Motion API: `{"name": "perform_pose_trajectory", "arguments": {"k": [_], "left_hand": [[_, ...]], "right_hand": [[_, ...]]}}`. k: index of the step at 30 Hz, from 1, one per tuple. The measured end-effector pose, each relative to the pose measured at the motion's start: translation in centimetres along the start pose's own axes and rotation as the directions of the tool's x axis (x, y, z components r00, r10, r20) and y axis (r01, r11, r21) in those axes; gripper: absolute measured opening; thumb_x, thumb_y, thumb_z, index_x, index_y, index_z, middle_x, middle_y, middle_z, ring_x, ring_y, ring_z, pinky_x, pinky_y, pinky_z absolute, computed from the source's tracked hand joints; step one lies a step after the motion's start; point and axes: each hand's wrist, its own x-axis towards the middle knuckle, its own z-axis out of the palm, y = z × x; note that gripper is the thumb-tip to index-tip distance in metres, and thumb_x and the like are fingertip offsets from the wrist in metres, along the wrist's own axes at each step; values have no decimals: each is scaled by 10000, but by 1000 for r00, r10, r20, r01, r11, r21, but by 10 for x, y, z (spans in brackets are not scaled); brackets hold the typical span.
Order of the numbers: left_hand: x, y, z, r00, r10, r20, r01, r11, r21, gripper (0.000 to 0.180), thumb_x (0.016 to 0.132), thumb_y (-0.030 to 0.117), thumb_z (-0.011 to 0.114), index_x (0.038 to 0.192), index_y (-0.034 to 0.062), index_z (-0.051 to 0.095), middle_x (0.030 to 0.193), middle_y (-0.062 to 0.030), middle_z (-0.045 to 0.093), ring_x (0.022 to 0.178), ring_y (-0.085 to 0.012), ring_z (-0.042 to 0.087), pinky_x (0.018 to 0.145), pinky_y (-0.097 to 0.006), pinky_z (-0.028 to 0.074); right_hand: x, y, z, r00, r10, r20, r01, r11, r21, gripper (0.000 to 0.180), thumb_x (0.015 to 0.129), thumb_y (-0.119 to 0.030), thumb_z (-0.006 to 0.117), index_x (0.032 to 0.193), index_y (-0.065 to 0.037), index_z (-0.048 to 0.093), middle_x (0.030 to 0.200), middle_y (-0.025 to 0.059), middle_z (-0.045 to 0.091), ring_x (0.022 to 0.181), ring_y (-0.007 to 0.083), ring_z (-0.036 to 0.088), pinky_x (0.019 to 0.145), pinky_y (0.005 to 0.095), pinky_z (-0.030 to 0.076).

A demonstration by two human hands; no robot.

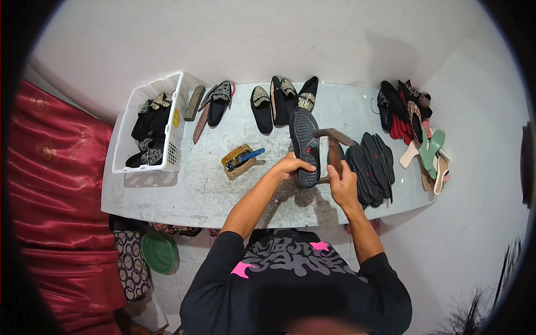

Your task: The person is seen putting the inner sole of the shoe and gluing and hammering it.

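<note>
My left hand [293,166] grips a shoe [305,139], its ridged black sole turned toward me, with the thumb lying along the sole's edge. In my right hand [343,184] is a hammer [334,157], fingers wrapped round its wooden handle. The hammer's head overlaps the shoe's right side in this view; whether they touch, I cannot tell. Just right of the hammer, black soles [373,167] lie in an overlapping row. Left of my left hand stands a small open tub [230,164] with a blue-handled brush [250,156] in it.
A white plastic basket [173,125] of black shoes stands at the table's left. Along the wall are finished-looking loafers [261,110], a wooden block [194,103] and a long tool [200,125]. Sandals and a green shoe part [432,151] pile up at the right edge.
</note>
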Motion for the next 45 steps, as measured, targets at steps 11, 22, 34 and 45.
{"name": "perform_pose_trajectory", "arguments": {"k": [11, 22, 34, 45], "left_hand": [[-2, -6, -2, 1000, 2, 13, -2, 1000, -13, 467, 658, -108, 718, 1101, -5, 613, 1025, -104, 663, 959, -228, 636, 867, -341, 499], [6, -8, -13, 1000, 3, 13, -2, 1000, -29, 495, 657, -114, 725, 1115, 17, 591, 1004, -83, 650, 955, -221, 633, 868, -342, 503], [-3, -2, -2, 1000, -4, 18, 5, 996, -93, 460, 653, -98, 741, 1080, 25, 623, 1000, -89, 667, 918, -235, 649, 839, -360, 525], [1, -6, -1, 999, -42, 12, 42, 998, -55, 444, 700, -71, 728, 1108, 16, 576, 1034, -98, 637, 973, -232, 620, 883, -367, 498]], "right_hand": [[-2, -8, -3, 1000, -26, -8, 26, 1000, 14, 277, 913, -238, 573, 878, 31, 517, 617, 202, 590, 544, 335, 595, 525, 383, 430], [14, 10, -8, 999, -32, 38, 36, 996, -81, 348, 929, -300, 551, 856, 39, 513, 633, 256, 571, 589, 433, 583, 529, 442, 417], [29, 21, 9, 991, 82, 107, -83, 997, 3, 384, 927, -327, 551, 851, 49, 553, 632, 233, 570, 571, 364, 584, 552, 406, 418], [9, 103, -4, 946, 167, -279, -215, 964, -154, 411, 849, -382, 646, 832, 27, 605, 669, 190, 607, 617, 302, 611, 591, 402, 454]]}}
